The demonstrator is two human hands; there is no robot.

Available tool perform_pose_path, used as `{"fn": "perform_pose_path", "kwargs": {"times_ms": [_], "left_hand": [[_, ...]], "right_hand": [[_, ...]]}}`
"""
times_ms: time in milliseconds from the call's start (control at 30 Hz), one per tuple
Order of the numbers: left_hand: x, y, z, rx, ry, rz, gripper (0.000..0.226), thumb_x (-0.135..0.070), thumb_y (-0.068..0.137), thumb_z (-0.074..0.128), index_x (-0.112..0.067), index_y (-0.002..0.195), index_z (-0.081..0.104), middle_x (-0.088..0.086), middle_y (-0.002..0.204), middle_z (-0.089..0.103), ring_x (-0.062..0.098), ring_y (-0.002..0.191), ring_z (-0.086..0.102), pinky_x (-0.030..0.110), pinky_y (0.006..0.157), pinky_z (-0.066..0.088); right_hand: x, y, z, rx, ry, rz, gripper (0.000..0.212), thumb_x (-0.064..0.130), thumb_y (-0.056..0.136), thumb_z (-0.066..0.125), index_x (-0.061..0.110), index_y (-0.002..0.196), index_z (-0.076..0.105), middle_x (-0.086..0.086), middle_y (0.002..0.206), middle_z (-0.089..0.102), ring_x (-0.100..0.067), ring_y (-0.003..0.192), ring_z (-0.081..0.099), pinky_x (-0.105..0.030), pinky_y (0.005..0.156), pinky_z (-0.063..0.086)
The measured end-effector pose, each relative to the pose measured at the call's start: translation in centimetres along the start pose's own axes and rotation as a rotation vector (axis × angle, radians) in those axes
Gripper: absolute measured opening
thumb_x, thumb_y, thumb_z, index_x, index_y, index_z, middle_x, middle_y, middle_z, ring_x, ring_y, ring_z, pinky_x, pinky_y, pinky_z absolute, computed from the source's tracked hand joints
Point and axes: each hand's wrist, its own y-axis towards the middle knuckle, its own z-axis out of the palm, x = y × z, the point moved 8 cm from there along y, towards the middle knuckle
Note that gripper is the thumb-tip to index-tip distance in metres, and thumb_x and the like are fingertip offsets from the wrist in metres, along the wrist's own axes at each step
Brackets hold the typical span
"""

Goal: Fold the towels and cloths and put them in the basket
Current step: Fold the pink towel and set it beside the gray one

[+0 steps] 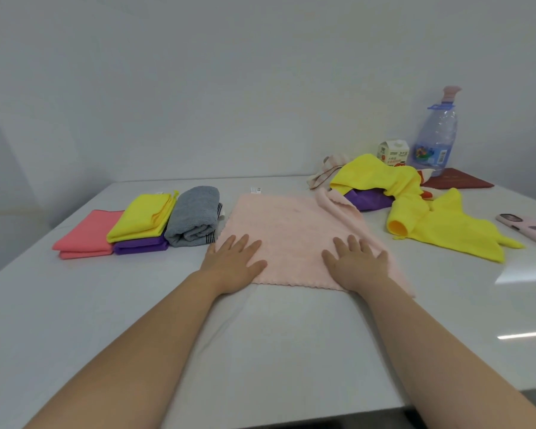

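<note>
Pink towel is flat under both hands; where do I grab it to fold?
Pinch the pink towel at its two near corners, from the near edge. It lies flat, that edge is straight, and the left hand and right hand rest on it by those corners. The far right corner is rumpled.

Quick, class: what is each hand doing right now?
Left hand: open, flat on the pink towel.
Right hand: open, flat on the same towel.

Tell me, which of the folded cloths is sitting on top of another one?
The folded yellow cloth: it rests on the purple cloth. The coral cloth and the grey towel beside it lie straight on the table.
</note>
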Motion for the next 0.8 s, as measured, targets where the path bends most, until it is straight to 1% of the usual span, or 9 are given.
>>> {"fn": "perform_pose_path", "kwargs": {"times_ms": [100, 167, 233, 333, 400, 467, 533, 700, 800], "left_hand": [[-0.3, 0.1, -0.7, 0.003, -0.02, -0.003, 0.061, -0.061, 0.095, 0.021, -0.037, 0.15, 0.011, -0.008, 0.16, 0.003, 0.017, 0.147, 0.002, 0.049, 0.117, 0.002], [-0.8, 0.3, -1.5, -0.035, 0.011, -0.002, 0.057, -0.059, 0.096, 0.023, -0.033, 0.146, 0.027, -0.002, 0.155, 0.022, 0.022, 0.142, 0.019, 0.049, 0.114, 0.013], [-1.5, 1.0, -2.9, -0.107, 0.135, 0.004, 0.05, -0.055, 0.096, 0.024, -0.025, 0.132, 0.043, 0.003, 0.137, 0.044, 0.026, 0.128, 0.038, 0.047, 0.107, 0.025], [-2.4, 2.9, -4.9, -0.175, 0.189, -0.005, 0.043, -0.046, 0.099, 0.025, -0.018, 0.119, 0.05, 0.006, 0.121, 0.055, 0.026, 0.114, 0.048, 0.042, 0.099, 0.03], [-2.5, 4.6, -6.1, -0.187, 0.156, -0.005, 0.038, -0.039, 0.1, 0.026, -0.016, 0.12, 0.049, 0.006, 0.119, 0.059, 0.026, 0.112, 0.051, 0.038, 0.093, 0.033], [-2.3, 6.8, -6.8, -0.185, 0.121, 0.002, 0.038, -0.033, 0.1, 0.029, -0.015, 0.128, 0.047, 0.007, 0.122, 0.058, 0.026, 0.113, 0.051, 0.035, 0.086, 0.036], [-2.0, 9.3, -6.7, -0.172, 0.09, 0.009, 0.037, -0.028, 0.099, 0.031, -0.014, 0.129, 0.046, 0.008, 0.124, 0.055, 0.026, 0.114, 0.049, 0.034, 0.085, 0.038], [-1.4, 14.9, -5.8, -0.16, 0.215, 0.046, 0.029, -0.023, 0.099, 0.029, -0.012, 0.119, 0.047, 0.008, 0.118, 0.053, 0.027, 0.109, 0.047, 0.036, 0.084, 0.038], [0.2, 18.4, -5.4, -0.177, 0.205, 0.006, 0.027, -0.019, 0.098, 0.03, -0.012, 0.12, 0.045, 0.008, 0.121, 0.051, 0.027, 0.109, 0.047, 0.037, 0.085, 0.039]], "right_hand": [[0.0, 0.1, -0.2, -0.004, 0.012, 0.003, 0.062, 0.059, 0.093, 0.013, 0.032, 0.15, 0.012, 0.002, 0.16, 0.002, -0.023, 0.147, 0.003, -0.059, 0.112, 0.006], [0.1, 0.0, -0.2, 0.005, 0.007, 0.009, 0.062, 0.058, 0.093, 0.015, 0.03, 0.149, 0.016, 0.0, 0.159, 0.009, -0.024, 0.145, 0.009, -0.058, 0.111, 0.01], [0.5, 0.2, -0.9, -0.073, -0.009, 0.015, 0.059, 0.056, 0.094, 0.019, 0.023, 0.141, 0.032, -0.006, 0.149, 0.03, -0.027, 0.137, 0.026, -0.054, 0.105, 0.022], [1.2, 1.0, -3.5, -0.292, -0.056, 0.041, 0.046, 0.047, 0.098, 0.026, 0.014, 0.116, 0.05, -0.008, 0.118, 0.056, -0.028, 0.112, 0.05, -0.04, 0.089, 0.038], [1.3, 2.9, -5.1, -0.348, -0.021, 0.04, 0.037, 0.04, 0.099, 0.029, 0.012, 0.11, 0.051, -0.008, 0.109, 0.062, -0.028, 0.102, 0.056, -0.035, 0.081, 0.039], [1.1, 5.8, -6.3, -0.362, 0.003, 0.034, 0.03, 0.032, 0.099, 0.034, 0.01, 0.112, 0.05, -0.009, 0.109, 0.062, -0.028, 0.1, 0.058, -0.032, 0.075, 0.038], [1.1, 8.6, -7.3, -0.386, -0.064, 0.01, 0.026, 0.025, 0.097, 0.038, 0.008, 0.115, 0.049, -0.009, 0.112, 0.059, -0.028, 0.102, 0.056, -0.031, 0.071, 0.037], [1.3, 14.4, -7.7, -0.377, -0.1, -0.038, 0.026, 0.016, 0.094, 0.043, 0.005, 0.118, 0.049, -0.012, 0.118, 0.052, -0.03, 0.112, 0.048, -0.035, 0.074, 0.04], [1.4, 17.5, -6.9, -0.356, -0.143, -0.041, 0.031, 0.02, 0.094, 0.045, 0.009, 0.123, 0.045, -0.01, 0.121, 0.051, -0.028, 0.114, 0.047, -0.034, 0.076, 0.042]]}}
